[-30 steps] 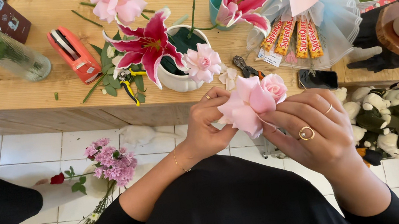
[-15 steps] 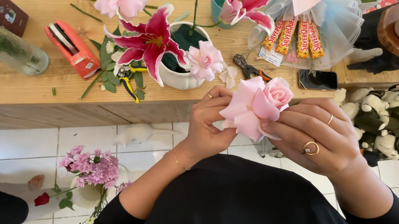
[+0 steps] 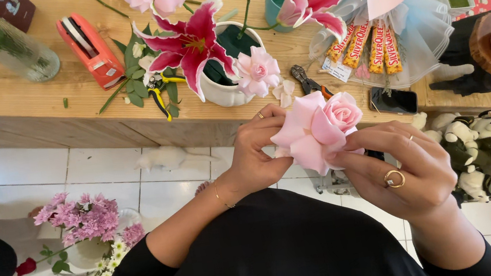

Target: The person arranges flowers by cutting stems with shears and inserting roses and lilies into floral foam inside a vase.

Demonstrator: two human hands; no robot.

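A person in black sleeves holds a full-blown, pale pink rose bloom [image 3: 318, 131] in both hands just in front of the near edge of a long light-wood workbench [image 3: 9, 96]. The left hand [image 3: 258, 149] curls its fingers around the bloom's left side, thumb beneath the outer petals; the right hand [image 3: 408, 168], wearing a gold ring, cups the bloom from below and to the right, fingers closed lightly against it. The bloom looks light, soft and easily bruised, its outer petals folded back and loose; the safest hold appears to be low at the base under the petals, not on the petal edges. Its stem is hidden by the hands. On the workbench beyond the bloom stand a white round ceramic pot [image 3: 224, 76] with crimson-and-white lilies [image 3: 188, 45] and a smaller pink rose [image 3: 257, 70]. Yellow-handled clippers [image 3: 158, 91] lie left of that pot, and an orange tape dispenser [image 3: 90, 47] farther left.
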